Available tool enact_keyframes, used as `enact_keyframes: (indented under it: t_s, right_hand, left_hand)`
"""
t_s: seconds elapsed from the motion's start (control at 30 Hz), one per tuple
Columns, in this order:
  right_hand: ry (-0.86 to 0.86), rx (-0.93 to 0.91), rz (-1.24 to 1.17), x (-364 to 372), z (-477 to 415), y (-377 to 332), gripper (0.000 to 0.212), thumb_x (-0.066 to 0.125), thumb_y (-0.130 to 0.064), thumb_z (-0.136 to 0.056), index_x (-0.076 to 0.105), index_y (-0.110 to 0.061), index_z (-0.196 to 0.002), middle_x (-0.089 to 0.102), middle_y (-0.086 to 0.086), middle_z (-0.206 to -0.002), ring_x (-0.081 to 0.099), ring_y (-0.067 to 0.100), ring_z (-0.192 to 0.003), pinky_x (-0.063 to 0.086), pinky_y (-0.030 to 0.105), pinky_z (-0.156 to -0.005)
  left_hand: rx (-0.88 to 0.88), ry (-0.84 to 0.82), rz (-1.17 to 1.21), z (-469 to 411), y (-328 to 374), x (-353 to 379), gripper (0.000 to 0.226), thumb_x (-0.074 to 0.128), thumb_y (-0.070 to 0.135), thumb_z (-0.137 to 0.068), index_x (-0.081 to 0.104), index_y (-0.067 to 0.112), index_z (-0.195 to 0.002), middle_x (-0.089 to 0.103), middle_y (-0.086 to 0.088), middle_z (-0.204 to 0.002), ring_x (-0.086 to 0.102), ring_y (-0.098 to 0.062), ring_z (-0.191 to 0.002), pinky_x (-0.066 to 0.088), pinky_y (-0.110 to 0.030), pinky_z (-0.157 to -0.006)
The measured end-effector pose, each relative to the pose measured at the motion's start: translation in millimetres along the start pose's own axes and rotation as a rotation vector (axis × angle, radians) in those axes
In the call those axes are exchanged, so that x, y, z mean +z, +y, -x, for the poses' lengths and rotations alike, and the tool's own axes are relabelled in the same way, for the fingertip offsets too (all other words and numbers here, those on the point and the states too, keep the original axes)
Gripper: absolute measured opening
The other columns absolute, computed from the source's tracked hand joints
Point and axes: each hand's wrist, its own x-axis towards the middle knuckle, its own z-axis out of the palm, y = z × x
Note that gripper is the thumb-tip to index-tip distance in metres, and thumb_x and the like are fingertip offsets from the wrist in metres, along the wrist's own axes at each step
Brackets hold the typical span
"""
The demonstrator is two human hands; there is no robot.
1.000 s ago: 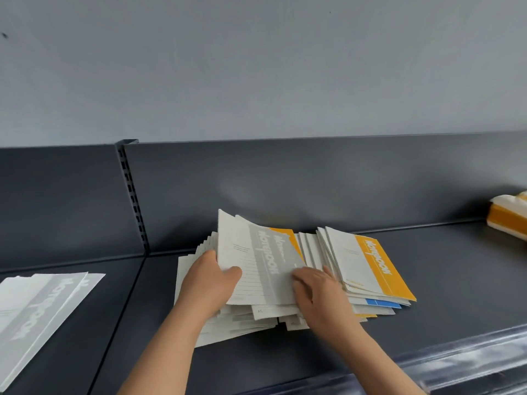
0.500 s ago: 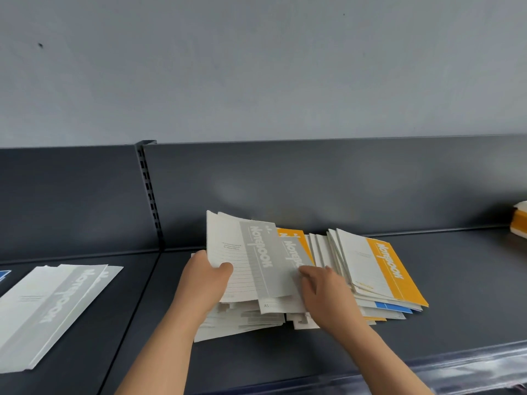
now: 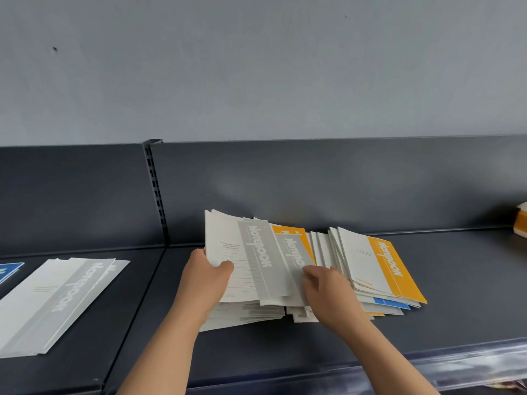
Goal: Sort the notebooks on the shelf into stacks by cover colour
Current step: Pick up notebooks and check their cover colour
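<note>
Dark metal shelf fills the lower part of your view, with a clear plastic strip along the front edge nearest you. Both your bare forearms reach up over that edge.

Your left hand grips the left edge of a grey notebook. The thumb is on top of the white cover and the fingers are tucked underneath, so they are clamped on it. Its far end tilts up off the pile. Your right hand is just beside it, fingers bent, their tips on a second grey notebook that lies partly under the first. Whether they pinch it or only press on it cannot be told.

Beneath both hands the pile is loose and fanned out, showing mostly white edges. On its right side an orange notebook lies on top, and a blue notebook shows as a strip lower down at the near edge. An orange cover peeks out behind the two grey ones.

Well apart, on the left section of the shelf, lies a grey stack, slightly fanned. At the very left edge you see the corner of a blue cover. At the far right an orange-and-white item is cut off by the frame.

Behind everything stands the dark back panel with a slotted post, and above it a pale grey wall.
</note>
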Motion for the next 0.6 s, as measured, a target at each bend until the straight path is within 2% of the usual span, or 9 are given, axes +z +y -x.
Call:
enact_keyframes:
  t_s: [0.1, 0.17, 0.27, 0.3, 0.37, 0.43, 0.53, 0.6]
  right_hand:
    - [-0.056, -0.013, -0.08, -1.5, 4.7, -6.6, 0.033, 0.035, -0.013, -0.098, 0.065, -0.011, -0.109, 0.067, 0.006, -0.102, 0.059, 0.022, -0.096, 0.045, 0.028, -0.086]
    - [-0.097, -0.034, -0.111, -2.4, 7.6, -11.2, 0.035, 0.034, -0.01, -0.097, 0.063, -0.014, -0.116, 0.065, 0.003, -0.114, 0.056, 0.02, -0.107, 0.046, 0.028, -0.089]
    - [-0.125, -0.03, -0.162, -4.6, 9.8, -13.6, 0.035, 0.035, -0.013, -0.098, 0.063, -0.017, -0.118, 0.064, -0.002, -0.117, 0.057, 0.017, -0.109, 0.045, 0.025, -0.088]
    - [-0.122, -0.01, -0.183, -5.1, 9.4, -12.0, 0.032, 0.037, -0.016, -0.098, 0.064, -0.016, -0.115, 0.065, -0.001, -0.113, 0.058, 0.019, -0.105, 0.046, 0.027, -0.084]
    - [-0.096, 0.007, -0.174, -4.5, 7.1, -6.8, 0.026, 0.041, -0.023, -0.097, 0.064, -0.011, -0.098, 0.066, 0.005, -0.091, 0.059, 0.026, -0.087, 0.05, 0.037, -0.072]
    - [-0.089, 0.008, -0.107, -1.4, 7.1, -4.4, 0.027, 0.042, -0.03, -0.096, 0.055, -0.013, -0.079, 0.056, 0.002, -0.071, 0.051, 0.023, -0.074, 0.045, 0.038, -0.062]
    - [-0.048, -0.025, -0.089, 6.2, 9.4, -6.2, 0.028, 0.042, -0.031, -0.094, 0.05, -0.015, -0.073, 0.053, -0.001, -0.068, 0.047, 0.017, -0.076, 0.045, 0.036, -0.068]
    - [-0.03, -0.032, -0.103, 10.3, 10.8, -8.2, 0.026, 0.043, -0.03, -0.094, 0.052, -0.016, -0.075, 0.055, -0.001, -0.071, 0.049, 0.013, -0.077, 0.046, 0.033, -0.066]
  left_hand:
    - [0.013, -0.011, 0.019, 4.1, -0.6, 1.1, 0.02, 0.06, 0.009, -0.082, 0.057, 0.014, -0.1, 0.067, 0.005, -0.096, 0.063, -0.011, -0.084, 0.045, -0.024, -0.058]
    - [0.012, -0.014, 0.024, 7.1, -1.5, 1.3, 0.03, 0.066, 0.01, -0.08, 0.054, 0.014, -0.107, 0.065, 0.006, -0.1, 0.062, -0.009, -0.087, 0.044, -0.022, -0.058]
    - [0.015, -0.003, -0.003, 9.0, -2.4, 0.1, 0.035, 0.068, 0.01, -0.079, 0.051, 0.014, -0.11, 0.064, 0.006, -0.101, 0.061, -0.008, -0.088, 0.042, -0.021, -0.057]
    - [0.02, 0.0, -0.012, 9.6, -2.1, -0.2, 0.034, 0.068, 0.009, -0.079, 0.051, 0.014, -0.109, 0.064, 0.006, -0.101, 0.061, -0.009, -0.088, 0.042, -0.021, -0.057]
    - [0.025, 0.007, -0.024, 10.8, -1.5, -1.1, 0.033, 0.066, 0.008, -0.08, 0.051, 0.014, -0.108, 0.063, 0.007, -0.1, 0.06, -0.008, -0.087, 0.042, -0.022, -0.057]
    - [0.02, 0.009, -0.027, 11.6, -2.6, -1.3, 0.033, 0.065, 0.008, -0.081, 0.048, 0.015, -0.108, 0.062, 0.007, -0.1, 0.058, -0.008, -0.086, 0.041, -0.022, -0.057]
    - [0.019, -0.01, -0.024, 11.9, -6.7, -0.6, 0.034, 0.066, 0.01, -0.081, 0.048, 0.015, -0.109, 0.062, 0.007, -0.102, 0.059, -0.008, -0.089, 0.042, -0.021, -0.058]
    - [0.021, -0.036, -0.012, 13.6, -9.6, -1.2, 0.033, 0.066, 0.011, -0.081, 0.05, 0.017, -0.109, 0.063, 0.009, -0.103, 0.06, -0.007, -0.091, 0.043, -0.02, -0.06]
